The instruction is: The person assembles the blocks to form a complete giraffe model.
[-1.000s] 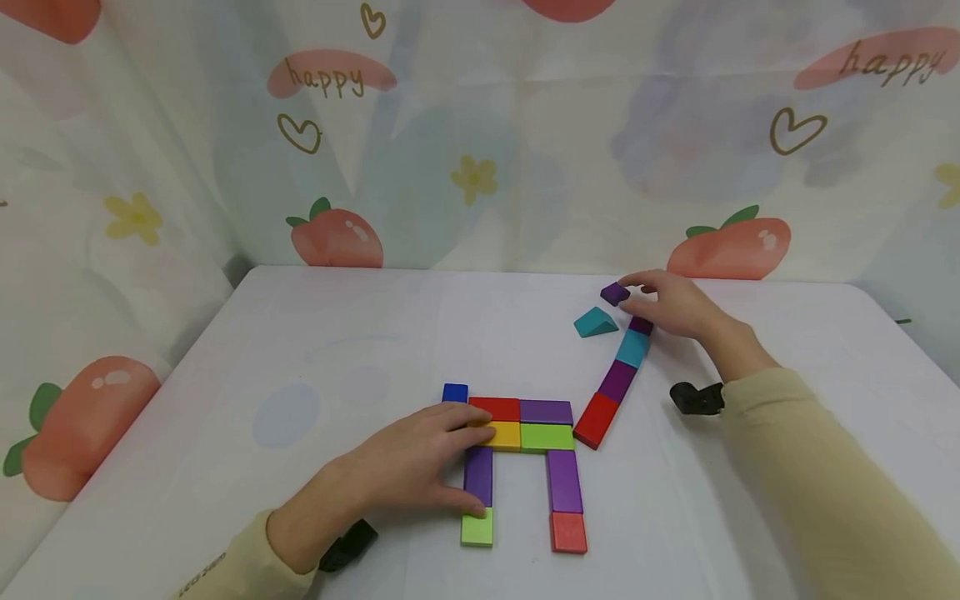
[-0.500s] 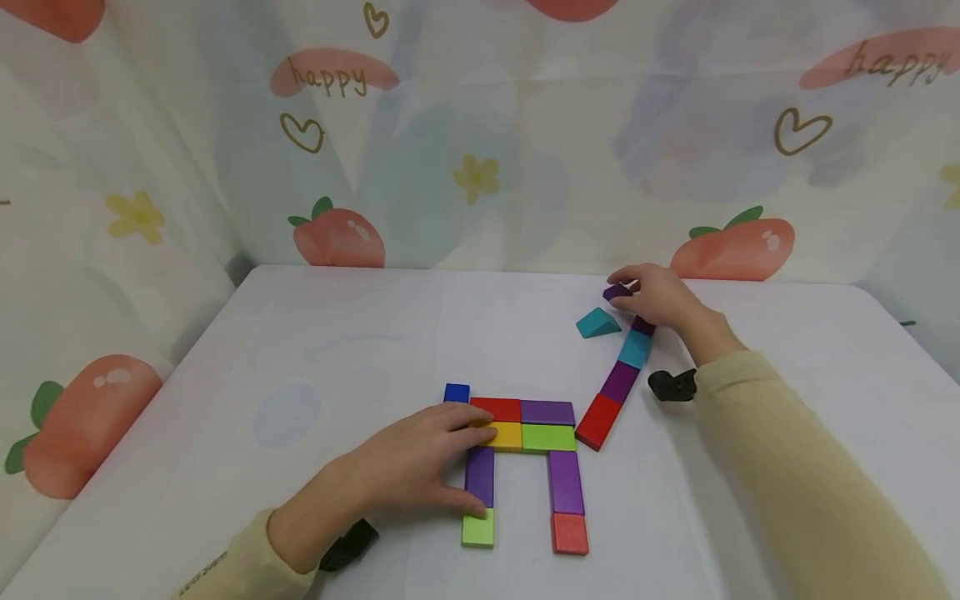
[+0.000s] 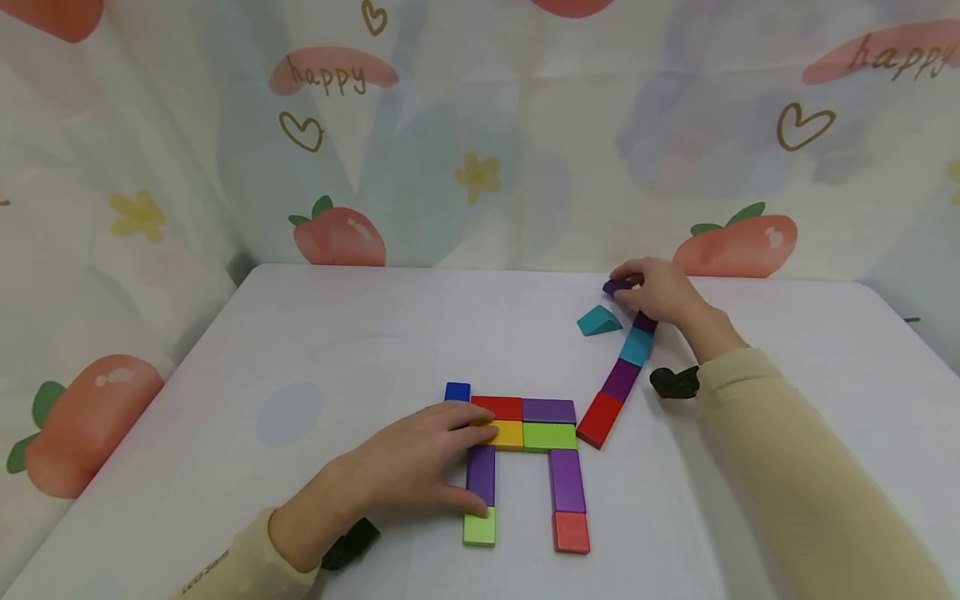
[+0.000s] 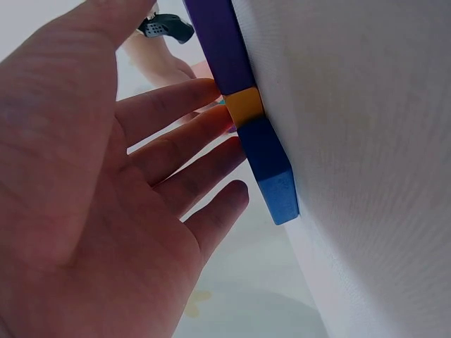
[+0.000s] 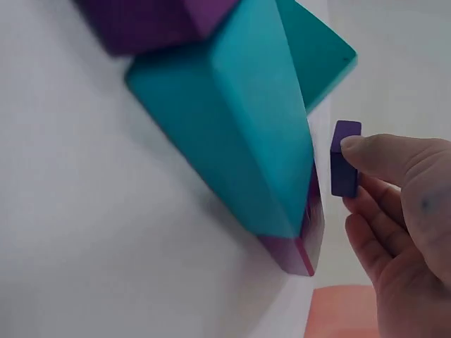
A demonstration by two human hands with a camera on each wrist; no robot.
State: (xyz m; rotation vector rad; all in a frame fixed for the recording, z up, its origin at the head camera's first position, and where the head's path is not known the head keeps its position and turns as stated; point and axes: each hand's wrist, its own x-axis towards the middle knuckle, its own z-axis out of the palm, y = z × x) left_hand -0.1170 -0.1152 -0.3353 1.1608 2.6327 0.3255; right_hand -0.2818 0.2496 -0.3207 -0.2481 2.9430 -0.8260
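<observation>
My right hand point(image 3: 660, 292) pinches a small purple block point(image 3: 617, 287) between thumb and fingers, near the table's far edge. In the right wrist view this purple block point(image 5: 345, 160) shows against the pale backdrop. Beside it lies a teal wedge-shaped block point(image 3: 598, 321). A slanting row runs below that hand: dark purple, light blue point(image 3: 636, 346), purple point(image 3: 621, 381) and red point(image 3: 599, 420) blocks. My left hand point(image 3: 416, 458) rests with extended fingers at the flat figure's left side. Its fingertips touch the red point(image 3: 498, 407) and yellow point(image 3: 510, 435) blocks; its thumb lies by a green block point(image 3: 478, 527).
The figure also has a blue block point(image 3: 457, 392), a purple one point(image 3: 549, 411), a green one point(image 3: 550, 437), and a right leg of purple point(image 3: 567, 481) and red point(image 3: 572, 532) blocks. A white table point(image 3: 360, 333) carries everything. Patterned cloth point(image 3: 562, 150) hangs behind.
My right hand has moved left onto the small purple block, and its thumb and fingers have closed around it. My left hand has stayed in place on the figure.
</observation>
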